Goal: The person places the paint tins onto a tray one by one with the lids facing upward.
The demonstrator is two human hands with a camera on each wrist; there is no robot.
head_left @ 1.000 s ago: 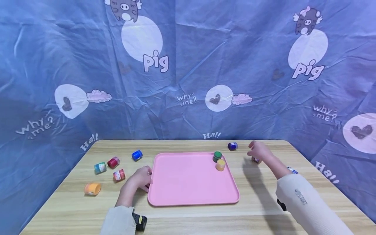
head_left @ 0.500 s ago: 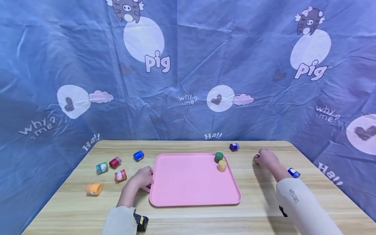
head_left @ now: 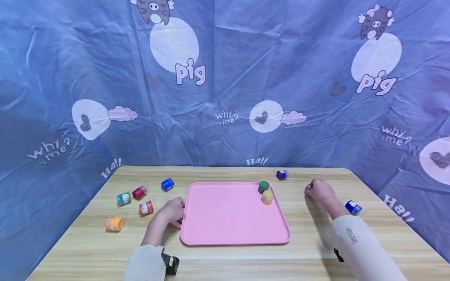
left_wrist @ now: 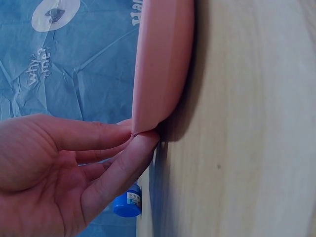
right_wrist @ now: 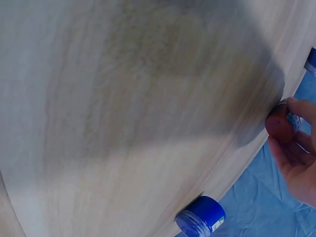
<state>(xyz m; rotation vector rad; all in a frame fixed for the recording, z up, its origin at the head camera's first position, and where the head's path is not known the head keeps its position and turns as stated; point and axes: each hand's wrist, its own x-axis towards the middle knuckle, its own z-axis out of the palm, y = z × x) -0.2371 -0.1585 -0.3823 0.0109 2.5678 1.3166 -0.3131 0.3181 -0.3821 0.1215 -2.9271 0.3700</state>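
My left hand point(head_left: 172, 210) pinches the left edge of a pink tray point(head_left: 228, 214) lying on the table. In the left wrist view, thumb and finger meet at the rim of the tray point(left_wrist: 163, 64). My right hand point(head_left: 320, 190), to the right of the tray, grips a small brown paint jar point(right_wrist: 280, 127) between thumb and fingers, low over the tabletop. The head view hides this jar behind the hand. A green paint jar point(head_left: 263, 187) and a yellow paint jar point(head_left: 267, 197) stand upright in the tray's back right corner.
Left of the tray lie paint jars: blue point(head_left: 167, 184), dark red point(head_left: 139, 192), red point(head_left: 146, 208), teal point(head_left: 124, 199) and orange point(head_left: 115, 223). A dark blue jar point(head_left: 282, 174) lies behind the tray's right corner; another blue jar point(head_left: 353, 207) lies beyond my right forearm. A blue curtain point(head_left: 225, 78) surrounds the table.
My right hand has come down onto the brown jar and taken hold of it, its fingers closing in. The left hand stays at the tray edge. The head view has shifted slightly.
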